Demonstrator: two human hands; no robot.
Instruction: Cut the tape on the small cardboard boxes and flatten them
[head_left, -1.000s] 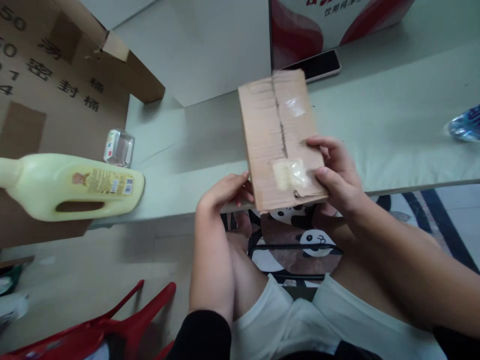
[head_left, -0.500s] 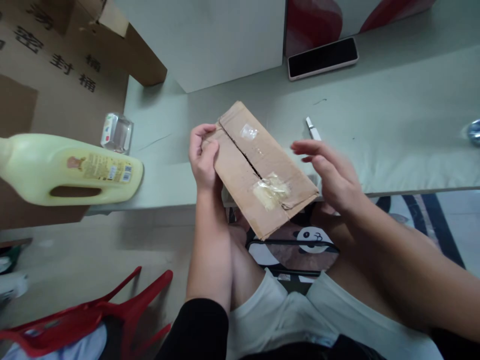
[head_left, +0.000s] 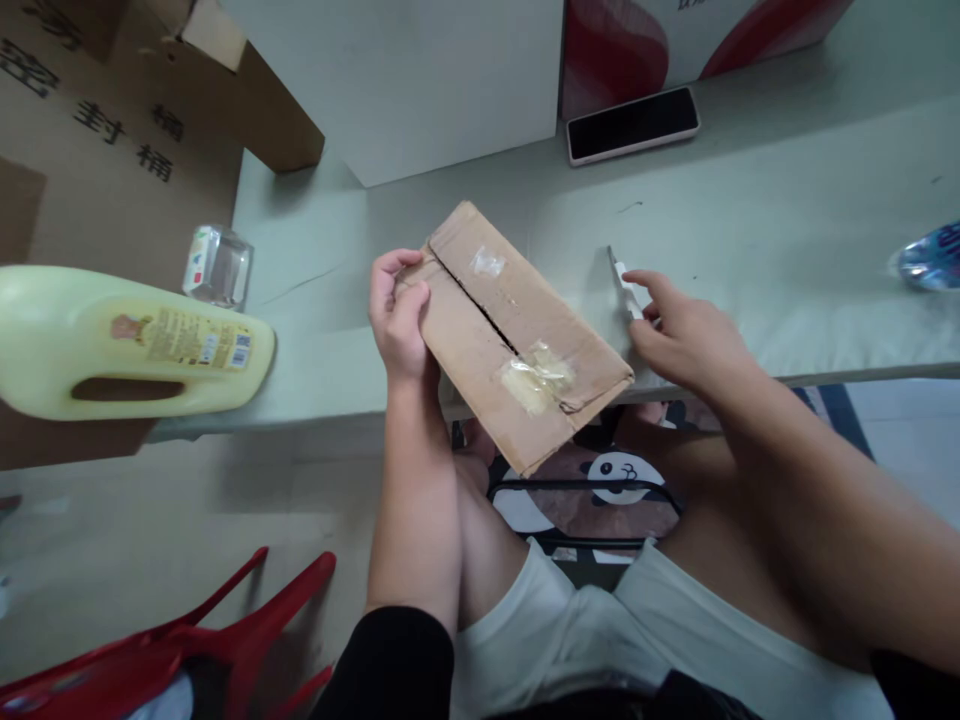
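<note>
My left hand (head_left: 401,325) grips a small brown cardboard box (head_left: 480,370) by its left end, thumb on top. The box is tilted over the table's front edge. Clear tape patches lie across its top, and a dark seam runs between the closed flaps. To the right of the box, my right hand (head_left: 686,335) has thumb and fingers closed around a slim white utility knife (head_left: 628,290). Its thin dark tip points away from me, close to the tabletop. The fingers hide part of the handle.
A phone (head_left: 634,125) lies at the back beside large boxes. At left are a pale yellow jug (head_left: 135,340), a clear container (head_left: 217,265) and a big carton (head_left: 97,200). A plastic bottle (head_left: 934,258) lies far right. A red chair (head_left: 247,620) stands below left.
My right hand has moved from beside the box to the white utility knife on the table and closed on it. My left hand still holds the box. The view has shifted slightly right.
</note>
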